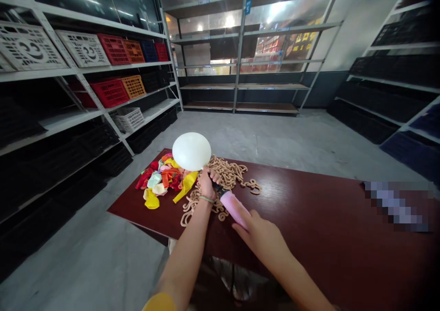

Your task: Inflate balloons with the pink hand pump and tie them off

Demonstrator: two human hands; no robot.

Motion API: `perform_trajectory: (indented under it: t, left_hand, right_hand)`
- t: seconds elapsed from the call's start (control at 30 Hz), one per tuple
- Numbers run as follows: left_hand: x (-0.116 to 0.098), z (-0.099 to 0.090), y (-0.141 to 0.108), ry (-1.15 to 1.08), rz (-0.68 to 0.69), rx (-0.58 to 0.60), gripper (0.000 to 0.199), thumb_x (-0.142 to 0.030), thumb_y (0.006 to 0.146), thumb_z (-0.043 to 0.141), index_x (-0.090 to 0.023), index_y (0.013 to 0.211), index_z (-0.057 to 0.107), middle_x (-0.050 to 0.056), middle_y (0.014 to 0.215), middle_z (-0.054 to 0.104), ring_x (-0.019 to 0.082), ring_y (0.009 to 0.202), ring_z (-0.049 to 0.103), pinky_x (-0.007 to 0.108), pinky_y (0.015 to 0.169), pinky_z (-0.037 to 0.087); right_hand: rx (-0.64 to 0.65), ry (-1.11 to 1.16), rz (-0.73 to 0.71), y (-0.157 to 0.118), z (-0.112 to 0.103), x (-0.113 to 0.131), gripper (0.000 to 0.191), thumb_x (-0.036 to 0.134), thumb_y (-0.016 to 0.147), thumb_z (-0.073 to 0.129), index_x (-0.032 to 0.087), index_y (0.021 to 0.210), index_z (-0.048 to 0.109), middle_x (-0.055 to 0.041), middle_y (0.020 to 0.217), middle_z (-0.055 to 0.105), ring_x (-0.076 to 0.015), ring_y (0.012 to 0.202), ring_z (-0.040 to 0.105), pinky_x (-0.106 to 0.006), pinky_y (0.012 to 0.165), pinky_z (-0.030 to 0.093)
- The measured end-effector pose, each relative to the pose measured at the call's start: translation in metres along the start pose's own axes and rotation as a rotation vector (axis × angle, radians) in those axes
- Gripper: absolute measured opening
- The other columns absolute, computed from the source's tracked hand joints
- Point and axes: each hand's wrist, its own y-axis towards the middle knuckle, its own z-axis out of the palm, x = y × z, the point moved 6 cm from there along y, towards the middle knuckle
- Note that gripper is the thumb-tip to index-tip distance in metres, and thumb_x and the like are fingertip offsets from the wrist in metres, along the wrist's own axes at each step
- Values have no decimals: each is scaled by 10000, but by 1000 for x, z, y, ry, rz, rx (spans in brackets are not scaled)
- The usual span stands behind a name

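An inflated white balloon [191,151] stands out above the table's far left part. My left hand [208,182] is closed around its neck, where it meets the black nozzle end of a pink hand balloon pump [237,211]. The exact fit of neck and nozzle is hidden by my fingers. Wrapped round the pump's rear end, my right hand [259,233] holds it at a slant. Just left of my left hand lies a pile of flat balloons [168,175] in red, yellow, white and other colours. Behind and beneath it are many tan curled pieces [227,172].
The dark red tabletop [302,219] carries a blurred-out flat object [395,205] at the right. Shelving with crates [112,49] runs along the left, a metal rack [240,63] stands at the back, and dark bins [371,118] line the right. Grey floor lies between.
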Motion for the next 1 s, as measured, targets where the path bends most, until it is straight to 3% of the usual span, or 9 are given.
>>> perform_trajectory:
  t: [0.13,0.2,0.37,0.5,0.67,0.8,0.9,1.0]
  left_hand:
    - [-3,-3,4,-52,19,-17,360,-461,934,574,-201,745,412,-74,552,285,56,390,291,192,377,225]
    - [-4,-2,4,-69,23,-9,372,-468,923,590,-198,737,414,-74,549,291,53,388,294,190,374,225]
    - [-2,1,-2,-42,33,-16,382,-466,925,590,-194,727,408,-71,548,315,52,395,313,186,374,243]
    - [0,2,-3,-2,22,-5,392,-472,934,572,-198,714,396,-71,539,298,58,389,302,193,371,236]
    - [-1,-4,6,11,46,-1,393,-486,926,577,-202,715,405,-70,528,311,65,383,306,204,364,238]
    - [-1,-4,9,-24,36,11,422,-519,920,569,-204,703,392,-69,527,305,64,384,292,207,370,243]
    - [-3,-1,7,-36,26,-2,432,-520,927,557,-201,696,381,-72,527,284,57,384,272,200,371,225]
    - [-6,2,1,-16,27,-12,420,-504,940,544,-198,701,383,-71,534,267,52,391,266,193,374,205]
  right_hand:
    - [11,24,-43,-37,2,-30,679,390,947,493,436,1546,178,-15,896,647,-203,670,688,-250,548,403]
    - [39,-3,-31,-43,-4,-35,681,393,941,501,445,1542,186,-11,884,649,-214,656,690,-259,543,405]
    - [65,-42,10,-8,-21,-10,655,419,945,496,445,1536,216,-42,936,670,-247,739,707,-284,586,426]
    - [44,-32,37,20,-12,9,704,456,929,527,455,1541,178,-53,960,662,-237,731,700,-277,587,421]
    - [3,27,-8,-10,10,-19,661,419,949,495,452,1538,197,-24,955,651,-185,683,687,-240,563,393]
    - [30,22,-15,-41,7,-43,689,402,941,515,466,1538,178,-4,915,658,-200,696,693,-245,565,406]
    - [55,-4,-3,-34,-5,-36,675,407,937,521,459,1533,209,-15,939,671,-205,700,695,-251,572,415]
    - [53,-12,0,-4,-16,-11,686,426,935,519,453,1538,193,-37,974,678,-219,739,700,-265,603,433]
